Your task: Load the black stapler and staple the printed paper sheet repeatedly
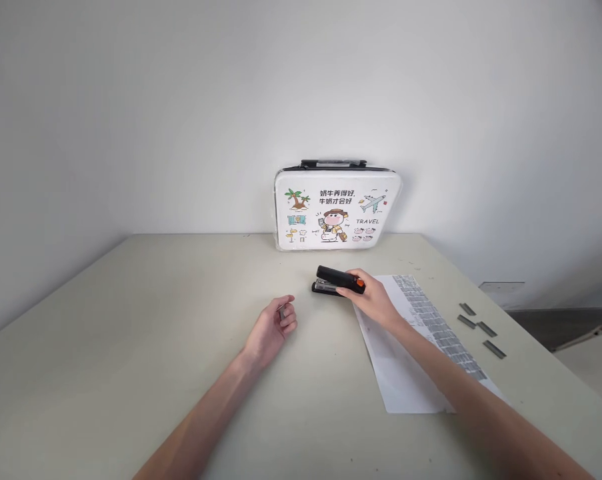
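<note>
Left hand (pixel 273 327): rests on the counter (pixel 131 347), palm turned inward, fingers curled together around a small grey strip (pixel 282 311); too small to tell more about it
Right hand (pixel 375 301): closed on the rear end of the stapler (pixel 333 280), thumb near its orange part
Stapler: black, lies flat on the counter just beyond the far left corner of the paper sheet (pixel 401 373), its nose pointing to the left hand; the two are near but apart
Paper sheet: white, lies flat under the right forearm, slanted toward the near right
Rows of staples (pixel 435 327): grey band along the sheet's right edge, running from its far end to the near end
Loose staple strips (pixel 481 329): four, on the bare counter right of the sheet, well apart from both hands
Case (pixel 335 207): white with cartoon prints and the word TRAVEL, black handle on top, stands upright against the wall (pixel 181 100) at the counter's far edge
</note>
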The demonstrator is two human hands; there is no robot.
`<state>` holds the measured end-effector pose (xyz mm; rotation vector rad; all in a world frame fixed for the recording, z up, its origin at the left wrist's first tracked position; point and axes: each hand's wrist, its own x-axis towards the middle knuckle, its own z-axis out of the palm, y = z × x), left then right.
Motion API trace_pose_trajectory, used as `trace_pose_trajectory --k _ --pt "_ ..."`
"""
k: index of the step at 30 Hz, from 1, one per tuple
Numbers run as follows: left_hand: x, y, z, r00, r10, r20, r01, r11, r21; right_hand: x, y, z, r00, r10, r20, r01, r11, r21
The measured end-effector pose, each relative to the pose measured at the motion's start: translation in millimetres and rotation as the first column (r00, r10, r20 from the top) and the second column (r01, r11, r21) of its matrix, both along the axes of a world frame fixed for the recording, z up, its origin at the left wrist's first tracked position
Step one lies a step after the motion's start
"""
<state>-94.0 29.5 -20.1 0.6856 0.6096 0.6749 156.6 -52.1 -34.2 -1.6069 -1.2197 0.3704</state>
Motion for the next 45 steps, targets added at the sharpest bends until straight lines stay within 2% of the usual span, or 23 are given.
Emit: trace_pose_trajectory --k 7,14,31,36,41,45 --pt "-0.5 0.7 -1.5 1.000 -0.008 0.003 0.008 1.000 -0.005 22.4 21.0 -2.1 0.995 0.085 0.055 -0.085 0.996 -0.002" --pt "-0.7 1.9 -2.9 1.000 -0.014 0.005 0.014 1.000 -0.008 31.3 36.9 -2.3 0.989 0.105 0.102 -0.102 0.994 -0.035" --pt "2.3 0.2 -1.3 0.999 -0.026 -0.018 0.027 1.000 0.012 30.8 44.6 -7.4 0.981 0.125 0.150 -0.118 0.991 -0.055" --pt "6.7 -4.4 -2.4 0.999 -0.050 -0.010 0.050 0.999 0.014 -0.2 70.3 -3.8 0.961 0.207 0.183 -0.202 0.978 -0.047" --pt "7.0 -4.6 -3.9 0.999 -0.049 0.018 0.050 0.998 -0.037 -58.6 116.5 5.6 0.924 0.327 0.199 -0.317 0.945 -0.080" --pt "5.5 -2.8 -7.6 0.999 -0.018 0.043 0.022 0.996 -0.081 -107.5 156.7 14.9 0.900 0.383 0.208 -0.362 0.923 -0.132"
